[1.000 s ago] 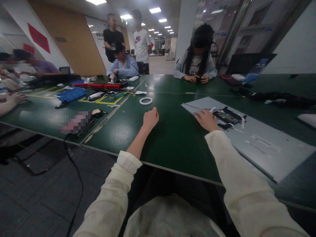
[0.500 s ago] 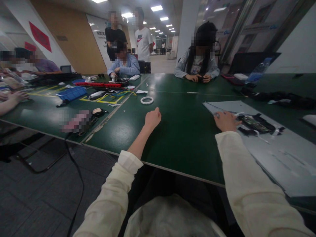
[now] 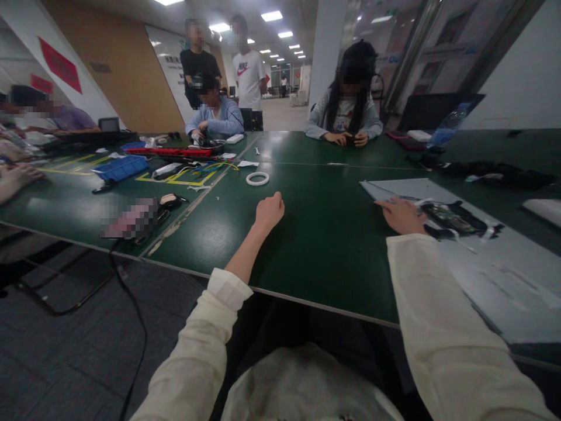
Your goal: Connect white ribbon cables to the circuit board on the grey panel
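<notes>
Well, in the head view, the left hand (image 3: 270, 210) is curled up in a loose fist over the green table (image 3: 324, 245). You can't see inside the fist, so I can't tell if something small is in there. Just past it lies a white ring (image 3: 257, 179), flat on the table and not touching the hand.

The right hand (image 3: 402, 216) is open, palm down, with one finger poking out to the left. It is over the near left part of a big grey panel (image 3: 473, 263), which lies flat on the right side of the table. I can't tell how hard it presses, if at all. Just beside that hand, a black part with a little circuit board (image 3: 458, 219) sits on the panel. Far off on the left is a blue tray (image 3: 121, 170). Across the table sits a person in a hat (image 3: 358, 58).
</notes>
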Tool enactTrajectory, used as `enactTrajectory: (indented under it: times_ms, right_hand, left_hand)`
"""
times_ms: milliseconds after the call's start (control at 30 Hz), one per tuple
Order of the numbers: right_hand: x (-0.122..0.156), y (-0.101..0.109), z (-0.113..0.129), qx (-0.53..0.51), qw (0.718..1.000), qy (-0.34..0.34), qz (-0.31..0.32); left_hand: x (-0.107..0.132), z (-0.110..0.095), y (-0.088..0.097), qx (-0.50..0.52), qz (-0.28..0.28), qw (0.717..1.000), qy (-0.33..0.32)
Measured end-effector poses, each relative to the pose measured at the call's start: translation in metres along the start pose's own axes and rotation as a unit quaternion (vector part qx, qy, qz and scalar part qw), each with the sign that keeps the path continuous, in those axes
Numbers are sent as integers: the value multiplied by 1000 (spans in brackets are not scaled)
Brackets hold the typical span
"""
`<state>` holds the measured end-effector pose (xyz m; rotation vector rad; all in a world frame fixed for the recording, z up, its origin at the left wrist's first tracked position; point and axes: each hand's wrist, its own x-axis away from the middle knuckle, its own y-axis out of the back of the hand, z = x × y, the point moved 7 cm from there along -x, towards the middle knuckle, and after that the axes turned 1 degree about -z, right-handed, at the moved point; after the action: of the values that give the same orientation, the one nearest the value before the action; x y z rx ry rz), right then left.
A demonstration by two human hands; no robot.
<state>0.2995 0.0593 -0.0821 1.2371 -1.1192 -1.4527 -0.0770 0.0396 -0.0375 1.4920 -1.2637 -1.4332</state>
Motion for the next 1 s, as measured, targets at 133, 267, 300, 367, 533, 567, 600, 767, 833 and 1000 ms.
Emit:
enactTrajectory:
  times_ms: [133,267,300,367,533,567,600,767,833,1000]
  right_hand:
    - [7,5,-15,-40,996,-82,5]
    - [14,8,-30,-53,986,-155,-17]
    - [14,8,-34,-53,985,-165,-18]
    - [13,7,-39,-56,983,-174,-17]
    - [8,3,-53,-73,978,-196,-22]
    - [7,2,-57,-74,975,-206,-26]
    - [6,1,-62,-74,973,-218,-30]
    - [-1,-10,-91,-51,955,-286,-55]
    - [-3,-13,-100,-42,948,-307,-69]
    - [-3,-10,-102,-38,942,-320,-92]
  left_hand:
    - [2,-1,0,3,7,1000,1]
    - [3,-4,1,3,11,1000,0]
    - [3,-4,1,3,14,1000,0]
    - [3,-4,1,3,17,1000,-1]
    - [4,-4,0,5,20,1000,-12]
    - [4,-4,-1,4,20,1000,-14]
    - [4,-4,-1,3,20,1000,-17]
    - [2,-4,-5,0,23,999,-24]
    - [2,-3,-6,-5,17,1000,-25]
    - [1,-3,-6,2,11,999,-32]
